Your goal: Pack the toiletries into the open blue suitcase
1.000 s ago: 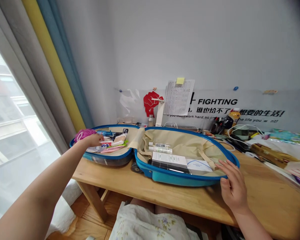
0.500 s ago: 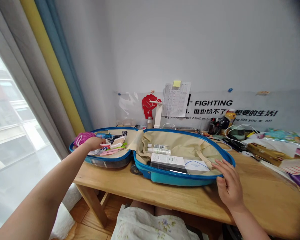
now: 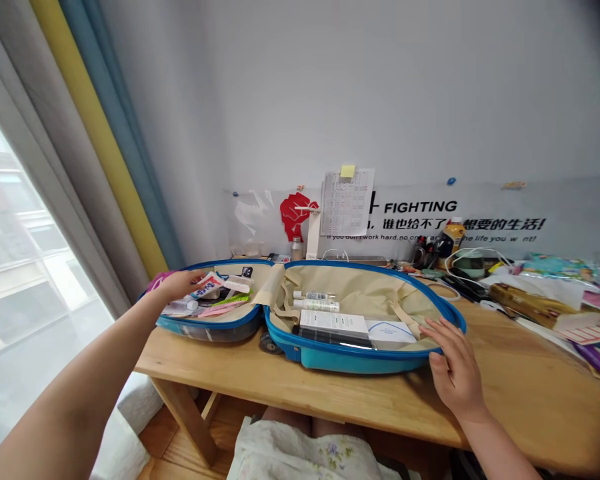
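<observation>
A small blue suitcase (image 3: 375, 365) lies open on the wooden table, its two beige-lined halves side by side. Over the left half, my left hand (image 3: 180, 285) is closed on a white toothpaste tube (image 3: 207, 285) with red and blue print, held tilted. Around it lie a pack of cotton swabs (image 3: 239, 284), pink and green items (image 3: 225, 307) and a magenta bundle (image 3: 157, 281), partly hidden by my wrist. My right hand (image 3: 455, 367) rests on the right half's rim, fingers spread, holding nothing. Inside that half are two small bottles (image 3: 317, 305), a white box (image 3: 333, 322) and a blue-lined white box (image 3: 393, 332).
On the wooden table (image 3: 510, 387), the right side carries a gold pouch (image 3: 523, 303), cables, papers and a purple item (image 3: 597, 361). A white lamp (image 3: 313, 233) and an orange-labelled bottle (image 3: 453, 237) stand along the wall. Curtains (image 3: 105, 147) hang at left.
My left hand has lifted and tilted the toothpaste tube, shifting slightly left. The blue item near the magenta bundle no longer shows. My right hand stays on the rim; the view has shifted a little.
</observation>
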Motion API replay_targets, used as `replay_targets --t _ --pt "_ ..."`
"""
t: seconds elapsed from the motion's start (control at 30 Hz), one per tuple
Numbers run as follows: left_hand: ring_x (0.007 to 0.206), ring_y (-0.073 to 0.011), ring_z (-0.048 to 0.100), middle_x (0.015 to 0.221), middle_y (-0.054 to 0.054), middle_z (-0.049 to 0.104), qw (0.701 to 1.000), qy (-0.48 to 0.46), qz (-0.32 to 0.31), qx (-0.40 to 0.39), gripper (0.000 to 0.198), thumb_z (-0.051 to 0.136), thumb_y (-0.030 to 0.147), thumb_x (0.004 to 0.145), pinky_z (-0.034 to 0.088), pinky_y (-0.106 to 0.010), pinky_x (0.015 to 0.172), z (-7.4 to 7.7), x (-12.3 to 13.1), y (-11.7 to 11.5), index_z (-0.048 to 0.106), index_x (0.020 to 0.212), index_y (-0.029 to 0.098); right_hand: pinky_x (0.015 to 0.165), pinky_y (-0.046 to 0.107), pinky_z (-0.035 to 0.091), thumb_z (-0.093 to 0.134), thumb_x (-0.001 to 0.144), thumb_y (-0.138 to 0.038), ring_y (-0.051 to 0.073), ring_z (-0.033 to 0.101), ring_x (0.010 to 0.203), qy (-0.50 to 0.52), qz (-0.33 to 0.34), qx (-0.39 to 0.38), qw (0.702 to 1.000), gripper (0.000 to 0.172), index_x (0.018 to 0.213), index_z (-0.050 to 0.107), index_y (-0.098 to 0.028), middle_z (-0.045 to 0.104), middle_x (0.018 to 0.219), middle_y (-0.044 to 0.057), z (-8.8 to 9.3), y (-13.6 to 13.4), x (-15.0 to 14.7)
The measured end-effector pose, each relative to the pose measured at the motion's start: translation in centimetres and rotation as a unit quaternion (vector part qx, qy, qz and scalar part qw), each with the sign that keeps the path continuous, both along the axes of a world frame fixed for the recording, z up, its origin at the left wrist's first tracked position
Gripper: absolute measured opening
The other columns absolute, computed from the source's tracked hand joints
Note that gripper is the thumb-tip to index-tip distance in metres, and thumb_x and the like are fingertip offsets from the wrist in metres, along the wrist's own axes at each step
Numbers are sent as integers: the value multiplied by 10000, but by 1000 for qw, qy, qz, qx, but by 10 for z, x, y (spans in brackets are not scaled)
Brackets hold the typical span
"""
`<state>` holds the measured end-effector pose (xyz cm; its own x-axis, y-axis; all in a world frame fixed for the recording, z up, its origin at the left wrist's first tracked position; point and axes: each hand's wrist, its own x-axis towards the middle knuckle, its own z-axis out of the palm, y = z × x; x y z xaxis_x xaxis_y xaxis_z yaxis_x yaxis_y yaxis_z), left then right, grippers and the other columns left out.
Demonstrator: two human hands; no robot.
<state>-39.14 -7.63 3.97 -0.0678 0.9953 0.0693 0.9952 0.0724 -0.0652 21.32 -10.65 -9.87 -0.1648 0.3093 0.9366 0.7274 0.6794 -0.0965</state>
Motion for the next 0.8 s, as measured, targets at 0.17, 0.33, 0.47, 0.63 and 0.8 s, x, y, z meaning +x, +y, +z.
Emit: replay_targets --t 0.17,0.33,0.47,0.63,0.8 --pt "924 -223 665 1049 -11 727 999 -4 -1 48 411 399 450 819 473 -262 740 35 19 -3 602 1114 248 1026 535 406 393 945 -374 307 507 1248 6 7 -6 1000 346 1178 599 -222 632 1199 111 1 0 -1" --pt "967 -221 646 1108 -16 709 994 -15 -65 87 379 413 430 826 469 -269 780 73 69 4 585 1111 249 1015 535 413 392 945 -360 304 510 1244 4 4 -6 1000 340 1180 596 -221 631 1202 112 1 -2 -1" --pt "988 -214 634 1116 -28 695 980 -30 -171 93 351 448 411 845 462 -276 800 89 142 15 571 1122 235 1014 536 409 382 948 -344 303 499 1252 0 2 -6 1000 341 1184 592 -217 628 1207 117 2 -3 -2" --pt "1048 -208 606 1186 -50 657 949 -37 -304 77 326 478 326 881 445 -277 839 77 261 41 539 1185 226 1014 538 413 394 943 -344 299 497 1255 11 9 -15 1000 330 1171 602 -225 634 1196 107 3 -5 -3" --pt "1022 -190 608 1156 -42 663 930 -33 -366 5 343 518 307 906 450 -266 822 39 360 75 520 1240 230 1018 558 409 401 940 -369 306 489 1265 18 8 -37 999 338 1173 603 -232 629 1208 104 2 -7 -3"
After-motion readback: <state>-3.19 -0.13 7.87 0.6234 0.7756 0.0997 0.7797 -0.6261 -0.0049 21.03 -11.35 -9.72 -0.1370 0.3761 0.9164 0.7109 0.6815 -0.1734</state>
